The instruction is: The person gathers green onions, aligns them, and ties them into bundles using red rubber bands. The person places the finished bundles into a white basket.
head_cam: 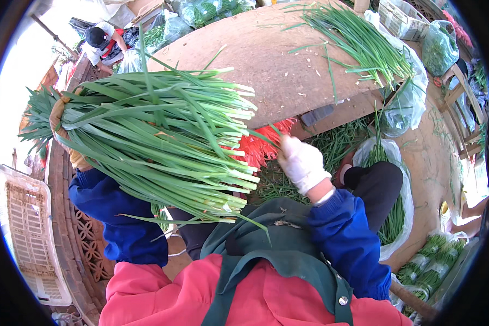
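A big bundle of long green leaves with pale cut ends, probably garlic chives [163,134], lies across my left side. Round its leafy end my left hand [59,118], in a tan glove, is closed; the leaves hide part of the hand. My right hand [301,161], in a white glove, is closed on a thin green leaf [275,134] just right of the cut ends. Beyond my hands is a round brown tabletop [285,81] with a loose pile of the same leaves [354,40] at its right edge. Red plastic ties [263,144] hang below the table's near edge.
Cut leaves [342,138] litter the floor under the table. A plastic bag of greens [395,220] stands beside my right knee, with wrapped bundles [436,256] farther right. A plastic crate [30,232] is at the far left. Another person [106,42] sits beyond the table, upper left.
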`<state>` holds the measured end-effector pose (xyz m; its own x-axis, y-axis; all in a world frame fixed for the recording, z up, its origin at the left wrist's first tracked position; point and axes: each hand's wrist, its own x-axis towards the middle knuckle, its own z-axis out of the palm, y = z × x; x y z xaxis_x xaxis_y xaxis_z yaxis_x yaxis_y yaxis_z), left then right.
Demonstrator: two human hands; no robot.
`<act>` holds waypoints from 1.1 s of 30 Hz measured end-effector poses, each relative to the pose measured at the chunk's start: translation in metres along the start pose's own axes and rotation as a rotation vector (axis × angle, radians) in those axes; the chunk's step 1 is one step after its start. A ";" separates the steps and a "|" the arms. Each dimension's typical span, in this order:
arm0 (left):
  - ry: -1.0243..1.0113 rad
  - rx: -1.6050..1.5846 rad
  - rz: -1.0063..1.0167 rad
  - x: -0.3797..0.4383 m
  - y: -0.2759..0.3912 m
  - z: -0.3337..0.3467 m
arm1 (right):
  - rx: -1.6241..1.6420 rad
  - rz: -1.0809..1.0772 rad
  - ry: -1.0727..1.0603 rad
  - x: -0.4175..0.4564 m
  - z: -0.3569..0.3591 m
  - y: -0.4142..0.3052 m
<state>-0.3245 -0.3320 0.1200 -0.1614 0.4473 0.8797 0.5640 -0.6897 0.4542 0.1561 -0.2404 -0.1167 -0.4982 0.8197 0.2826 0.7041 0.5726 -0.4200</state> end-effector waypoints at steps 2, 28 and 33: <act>0.014 0.186 0.095 -0.003 0.007 0.006 | -0.115 0.129 -0.470 -0.031 0.024 0.039; 0.168 -0.443 -0.419 -0.013 0.038 0.057 | 1.941 0.335 0.166 0.064 -0.050 -0.067; 0.154 -0.451 -0.429 -0.009 0.036 0.053 | 1.609 0.463 0.314 0.058 -0.050 -0.048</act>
<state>-0.2600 -0.3307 0.1208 -0.4310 0.6730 0.6011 0.0325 -0.6541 0.7557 0.1187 -0.2198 -0.0372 -0.1637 0.9857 -0.0409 -0.5325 -0.1232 -0.8374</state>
